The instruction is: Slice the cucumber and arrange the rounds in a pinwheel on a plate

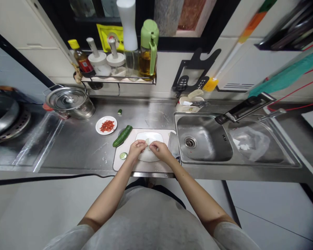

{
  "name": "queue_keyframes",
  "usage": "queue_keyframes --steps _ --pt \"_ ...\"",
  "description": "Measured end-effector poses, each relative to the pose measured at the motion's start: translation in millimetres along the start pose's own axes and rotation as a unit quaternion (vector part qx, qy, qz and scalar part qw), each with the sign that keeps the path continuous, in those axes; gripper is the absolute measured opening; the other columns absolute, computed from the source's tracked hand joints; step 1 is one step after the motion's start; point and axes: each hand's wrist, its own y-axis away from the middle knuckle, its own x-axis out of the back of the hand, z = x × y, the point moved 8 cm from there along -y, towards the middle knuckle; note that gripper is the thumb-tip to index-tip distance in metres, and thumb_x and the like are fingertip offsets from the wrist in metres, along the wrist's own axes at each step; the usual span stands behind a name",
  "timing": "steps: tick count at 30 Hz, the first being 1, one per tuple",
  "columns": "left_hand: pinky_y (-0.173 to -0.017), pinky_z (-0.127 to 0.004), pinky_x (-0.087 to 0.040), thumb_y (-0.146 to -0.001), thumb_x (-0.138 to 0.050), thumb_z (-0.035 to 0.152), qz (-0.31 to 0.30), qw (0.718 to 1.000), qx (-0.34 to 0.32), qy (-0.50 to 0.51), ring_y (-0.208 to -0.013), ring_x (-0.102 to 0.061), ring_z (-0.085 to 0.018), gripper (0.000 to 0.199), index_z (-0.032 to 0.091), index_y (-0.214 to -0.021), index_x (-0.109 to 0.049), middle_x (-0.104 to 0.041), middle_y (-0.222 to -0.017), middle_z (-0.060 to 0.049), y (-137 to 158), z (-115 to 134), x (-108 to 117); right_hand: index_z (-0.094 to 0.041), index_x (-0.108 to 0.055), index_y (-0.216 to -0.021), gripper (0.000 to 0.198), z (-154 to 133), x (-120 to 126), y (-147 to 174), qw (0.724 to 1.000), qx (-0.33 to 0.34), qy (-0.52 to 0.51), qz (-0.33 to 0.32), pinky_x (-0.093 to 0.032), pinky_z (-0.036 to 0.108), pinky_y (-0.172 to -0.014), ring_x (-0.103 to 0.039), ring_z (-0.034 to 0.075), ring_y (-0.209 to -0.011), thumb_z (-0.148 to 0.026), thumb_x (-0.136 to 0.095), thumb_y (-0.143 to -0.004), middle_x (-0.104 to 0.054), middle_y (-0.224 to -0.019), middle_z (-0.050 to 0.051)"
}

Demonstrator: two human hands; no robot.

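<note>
My left hand (137, 150) and my right hand (159, 150) meet over a white plate (156, 136), fingertips pinched. Between them is a thin, pale slice (147, 141) that looks like cucumber. Under the plate lies a light cutting board (120, 165). A dark green cucumber (122, 135) rests across the board's left edge, and a cut cucumber piece (123, 156) lies below it. What looks like a knife blade (174, 144) shows at the board's right side. My hands partly hide the plate's inside.
A small white dish (97, 126) of chopped red pieces and a cucumber end (119, 111) sit on the steel counter. A lidded pot (83, 108) stands back left; the double sink (205, 161) is at right. Bottles, including a green-capped oil bottle (148, 45), stand on a rack.
</note>
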Motion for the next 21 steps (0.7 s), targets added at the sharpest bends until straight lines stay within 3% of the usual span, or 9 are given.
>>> queue_keyframes --steps 5,11,21 --pt "-0.05 -0.019 -0.032 -0.052 -0.08 0.032 0.018 0.997 -0.053 -0.053 -0.047 -0.043 -0.005 0.04 0.016 -0.082 -0.059 -0.055 -0.054 0.007 -38 -11 -5 -0.017 -0.068 -0.08 0.017 33 -8 -24 0.996 -0.072 0.033 -0.048 -0.036 0.021 -0.064 -0.053 0.012 -0.067 -0.022 -0.052 -0.085 -0.065 -0.072 0.0" --pt "-0.055 -0.02 -0.038 -0.061 -0.073 0.028 0.047 0.986 -0.084 -0.139 -0.051 -0.049 -0.007 0.03 0.018 -0.085 -0.058 -0.058 -0.061 0.006 -70 -18 -3 -0.016 -0.069 -0.085 0.021 54 -14 -44 0.987 -0.114 0.087 -0.071 -0.034 0.021 -0.062 -0.054 0.013 -0.068 -0.025 -0.05 -0.087 -0.066 -0.073 0.001" --pt "-0.07 -0.024 -0.042 -0.076 -0.061 0.024 0.088 0.901 -0.14 -0.401 -0.065 -0.058 -0.012 0.018 0.023 -0.095 -0.061 -0.065 -0.074 0.003 -77 -4 -8 -0.016 -0.066 -0.093 0.024 67 -21 -55 0.969 -0.159 0.178 -0.07 -0.03 0.024 -0.061 -0.057 0.016 -0.076 -0.026 -0.045 -0.091 -0.068 -0.086 0.007"
